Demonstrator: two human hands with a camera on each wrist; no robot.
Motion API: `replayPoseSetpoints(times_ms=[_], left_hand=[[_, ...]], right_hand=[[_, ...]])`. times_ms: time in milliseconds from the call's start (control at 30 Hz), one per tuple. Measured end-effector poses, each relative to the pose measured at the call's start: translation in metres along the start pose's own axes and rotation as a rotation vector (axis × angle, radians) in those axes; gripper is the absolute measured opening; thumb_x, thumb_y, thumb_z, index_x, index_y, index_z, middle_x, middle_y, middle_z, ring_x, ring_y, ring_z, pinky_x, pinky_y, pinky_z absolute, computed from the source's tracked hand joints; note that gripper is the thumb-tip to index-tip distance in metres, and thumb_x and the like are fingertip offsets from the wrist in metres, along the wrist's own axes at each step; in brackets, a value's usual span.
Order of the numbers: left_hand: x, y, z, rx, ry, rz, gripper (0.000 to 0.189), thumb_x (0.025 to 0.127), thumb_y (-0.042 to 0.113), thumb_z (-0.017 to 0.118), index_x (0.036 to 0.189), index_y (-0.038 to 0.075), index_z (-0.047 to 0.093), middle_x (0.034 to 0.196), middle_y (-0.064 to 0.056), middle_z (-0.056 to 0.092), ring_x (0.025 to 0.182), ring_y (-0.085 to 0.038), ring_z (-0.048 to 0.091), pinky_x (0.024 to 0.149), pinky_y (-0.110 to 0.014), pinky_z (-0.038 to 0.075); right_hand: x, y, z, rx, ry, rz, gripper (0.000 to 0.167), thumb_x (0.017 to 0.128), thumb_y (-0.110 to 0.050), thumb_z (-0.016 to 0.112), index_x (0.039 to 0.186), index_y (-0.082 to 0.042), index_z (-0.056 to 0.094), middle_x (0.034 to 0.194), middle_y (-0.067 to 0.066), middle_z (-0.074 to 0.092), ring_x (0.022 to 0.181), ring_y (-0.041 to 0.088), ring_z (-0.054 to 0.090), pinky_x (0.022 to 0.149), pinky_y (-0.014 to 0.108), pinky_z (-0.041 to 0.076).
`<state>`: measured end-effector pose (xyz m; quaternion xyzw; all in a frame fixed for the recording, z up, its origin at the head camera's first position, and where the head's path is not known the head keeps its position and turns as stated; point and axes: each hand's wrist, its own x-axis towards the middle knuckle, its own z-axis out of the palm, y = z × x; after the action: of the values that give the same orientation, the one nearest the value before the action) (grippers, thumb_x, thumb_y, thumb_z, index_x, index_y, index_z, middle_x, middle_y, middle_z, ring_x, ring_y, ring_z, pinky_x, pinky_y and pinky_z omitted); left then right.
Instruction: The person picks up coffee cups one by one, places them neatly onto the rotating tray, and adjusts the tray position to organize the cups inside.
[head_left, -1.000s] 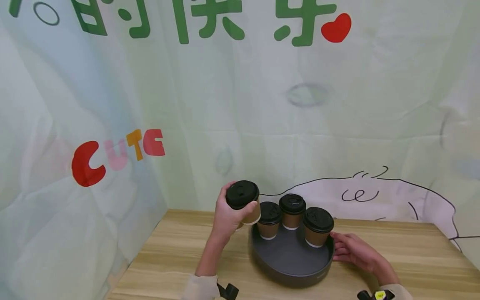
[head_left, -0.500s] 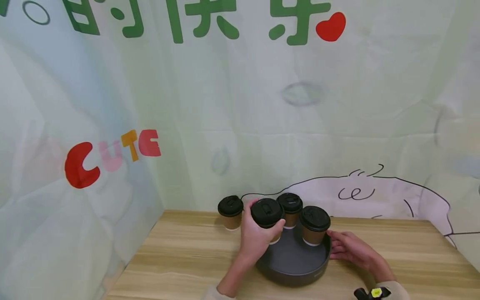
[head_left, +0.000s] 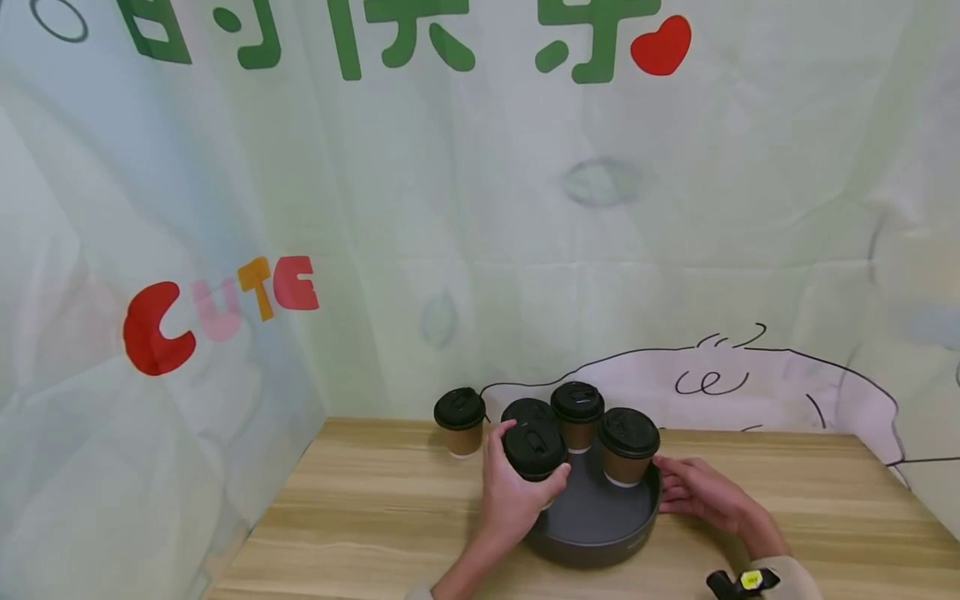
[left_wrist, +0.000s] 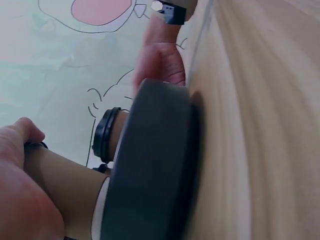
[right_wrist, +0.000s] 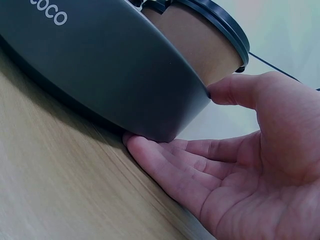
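Observation:
My left hand (head_left: 512,492) grips a brown paper coffee cup with a black lid (head_left: 535,452) over the left front part of a round dark grey tray (head_left: 588,546). In the left wrist view this cup (left_wrist: 70,187) is tilted, its white base right at the tray's rim. My right hand (head_left: 705,493) holds the tray's right side, thumb at the rim and fingers (right_wrist: 165,167) at its lower edge. Inside the tray stand a lidded cup (head_left: 628,446) on the right, another cup (head_left: 577,410) at the back, and a third cup (head_left: 527,409) partly hidden behind the held one.
One more lidded coffee cup (head_left: 461,423) stands on the wooden table (head_left: 360,500), left of the tray near the back. A printed cloth backdrop (head_left: 465,208) rises behind the table and along its left side.
The left hand has carried its cup rightward from beside the tray to over it, then slightly toward me. The cup left on the table came into full view. The right hand stays on the tray.

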<state>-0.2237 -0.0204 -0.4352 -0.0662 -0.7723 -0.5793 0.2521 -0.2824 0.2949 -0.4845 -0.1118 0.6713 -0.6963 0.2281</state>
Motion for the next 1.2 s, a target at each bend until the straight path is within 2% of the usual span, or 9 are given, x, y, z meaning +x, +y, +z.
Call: replayPoseSetpoints(times_ms=[133,400,633,967,1200], left_hand=[[-0.006,-0.004,0.004,0.032,0.024,0.004,0.090,0.067,0.033,0.095,0.138,0.005,0.046,0.134,-0.013,0.050,0.126,-0.032,0.050,0.106,-0.055,0.045],[-0.015,-0.015,0.009,0.093,0.025,-0.088,0.091,0.068,0.035,0.095,0.139,0.009,0.045,0.131,-0.008,0.046,0.123,-0.028,0.047,0.104,-0.051,0.047],[-0.017,-0.023,0.013,0.132,0.020,-0.092,0.092,0.068,0.034,0.095,0.139,0.007,0.045,0.133,-0.010,0.046,0.124,-0.029,0.046,0.104,-0.051,0.046],[-0.018,-0.023,0.013,0.157,0.017,-0.089,0.096,0.068,0.037,0.095,0.142,0.005,0.043,0.136,-0.013,0.044,0.125,-0.031,0.045,0.105,-0.053,0.046],[-0.018,-0.018,0.011,0.150,0.012,-0.130,0.099,0.069,0.046,0.093,0.144,0.005,0.043,0.139,-0.012,0.043,0.127,-0.031,0.044,0.106,-0.054,0.045]], right_hand=[[0.000,0.001,0.000,0.004,0.001,-0.004,0.040,0.113,-0.027,0.042,0.122,0.008,0.059,0.099,0.011,0.073,0.090,0.020,0.073,0.087,0.039,0.061],[0.002,0.002,-0.001,0.007,0.004,0.000,0.040,0.113,-0.028,0.042,0.122,0.007,0.059,0.099,0.011,0.073,0.090,0.020,0.073,0.087,0.039,0.061],[0.001,0.001,-0.001,0.005,0.010,0.002,0.040,0.113,-0.028,0.043,0.122,0.007,0.059,0.098,0.010,0.073,0.089,0.020,0.073,0.086,0.039,0.061],[0.001,0.001,-0.001,0.003,0.005,0.011,0.043,0.113,-0.028,0.043,0.125,0.010,0.058,0.101,0.012,0.073,0.091,0.020,0.073,0.087,0.039,0.061],[0.001,0.001,0.000,-0.001,0.012,0.016,0.043,0.113,-0.029,0.043,0.125,0.010,0.058,0.101,0.011,0.073,0.091,0.020,0.073,0.087,0.039,0.061]])
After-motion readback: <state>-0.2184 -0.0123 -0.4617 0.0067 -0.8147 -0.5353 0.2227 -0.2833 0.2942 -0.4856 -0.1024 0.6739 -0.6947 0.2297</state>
